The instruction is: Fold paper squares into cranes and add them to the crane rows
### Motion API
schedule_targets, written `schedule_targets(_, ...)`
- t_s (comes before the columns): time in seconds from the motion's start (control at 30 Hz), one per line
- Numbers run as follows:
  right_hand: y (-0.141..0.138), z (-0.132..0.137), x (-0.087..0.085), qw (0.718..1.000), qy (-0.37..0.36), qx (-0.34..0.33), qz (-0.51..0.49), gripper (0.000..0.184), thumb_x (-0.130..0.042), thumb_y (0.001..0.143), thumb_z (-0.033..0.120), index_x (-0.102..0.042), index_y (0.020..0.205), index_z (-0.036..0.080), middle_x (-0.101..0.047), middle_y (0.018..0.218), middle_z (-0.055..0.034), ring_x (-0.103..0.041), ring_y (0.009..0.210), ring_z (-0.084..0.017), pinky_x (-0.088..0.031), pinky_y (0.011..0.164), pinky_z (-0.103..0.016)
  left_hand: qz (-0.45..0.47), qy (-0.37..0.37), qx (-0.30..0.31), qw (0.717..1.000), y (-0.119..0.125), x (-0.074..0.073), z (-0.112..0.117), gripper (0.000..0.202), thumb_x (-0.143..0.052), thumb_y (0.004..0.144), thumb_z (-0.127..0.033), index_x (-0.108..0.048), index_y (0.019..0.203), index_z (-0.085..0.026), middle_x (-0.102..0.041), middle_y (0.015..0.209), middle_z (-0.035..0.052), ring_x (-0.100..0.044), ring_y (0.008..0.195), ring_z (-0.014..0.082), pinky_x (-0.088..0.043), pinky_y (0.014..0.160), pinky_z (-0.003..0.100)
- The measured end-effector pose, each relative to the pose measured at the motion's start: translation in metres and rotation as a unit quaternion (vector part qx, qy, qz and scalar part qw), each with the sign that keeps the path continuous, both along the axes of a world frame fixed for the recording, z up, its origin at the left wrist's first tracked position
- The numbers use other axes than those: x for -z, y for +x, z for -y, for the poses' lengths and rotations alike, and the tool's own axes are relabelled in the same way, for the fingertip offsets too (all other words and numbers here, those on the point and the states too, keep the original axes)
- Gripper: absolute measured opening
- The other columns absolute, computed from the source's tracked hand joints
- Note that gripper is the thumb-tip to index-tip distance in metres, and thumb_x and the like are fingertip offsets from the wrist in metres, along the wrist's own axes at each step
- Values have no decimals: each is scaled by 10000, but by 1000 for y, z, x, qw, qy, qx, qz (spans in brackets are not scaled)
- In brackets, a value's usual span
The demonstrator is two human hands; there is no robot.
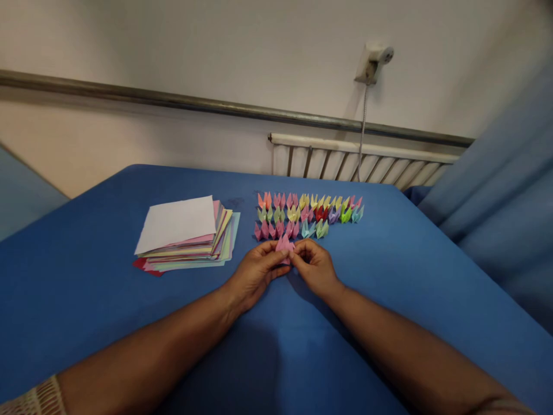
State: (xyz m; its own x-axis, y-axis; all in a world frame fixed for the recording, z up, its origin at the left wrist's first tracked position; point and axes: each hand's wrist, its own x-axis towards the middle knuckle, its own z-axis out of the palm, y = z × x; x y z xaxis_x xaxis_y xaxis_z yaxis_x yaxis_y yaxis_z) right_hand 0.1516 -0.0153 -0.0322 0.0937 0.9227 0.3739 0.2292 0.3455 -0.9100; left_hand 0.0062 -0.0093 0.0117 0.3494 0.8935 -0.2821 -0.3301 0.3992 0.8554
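My left hand [254, 272] and my right hand [314, 266] meet near the middle of a blue table [86, 300]. Both pinch a small pink folded paper piece [284, 244] between their fingertips, just above the tabletop. Right behind the hands stand several small folded paper figures [309, 213] in pink, yellow, green, blue and red, set out in three rows. A stack of coloured paper sheets [185, 235] with a white sheet on top lies to the left of the hands.
Behind the table are a white radiator [358, 162], a metal rail [173, 102] along the wall and a wall fitting with a hanging cord [371, 60]. A blue curtain [505, 190] hangs at the right.
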Motion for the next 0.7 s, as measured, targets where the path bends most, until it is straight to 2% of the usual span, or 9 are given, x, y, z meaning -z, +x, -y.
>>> schedule_targets(0.2, -1, 0, 2, 1000, -9, -8, -19, 147, -640, 787, 302, -573, 713, 195, -599, 745, 2, -542, 625, -111, -462, 597, -239, -21, 4, -20, 1000, -1, 4, -2, 246, -807, 660, -247, -655, 830, -153, -634, 802, -1, -591, 716, 84, -499, 727, 218)
schedule_targets(0.5, 0, 5, -8, 996, -45, -29, -67, 186, -677, 777, 349, -577, 832, 203, -584, 679, 28, -542, 590, -114, -439, 572, -238, -57, 17, -31, 998, 1, 4, -2, 279, -821, 643, -266, -647, 819, -137, -641, 734, -6, -603, 674, 76, -505, 654, 176)
schedule_targets(0.7, 4, 3, -9, 998, -9, -29, -59, 144, -610, 828, 312, -605, 746, 193, -561, 728, 9, -517, 660, -119, -440, 645, -256, -77, 42, -13, 996, 2, 5, 0, 328, -826, 640, -311, -651, 864, -145, -635, 763, -9, -594, 692, 82, -511, 640, 183)
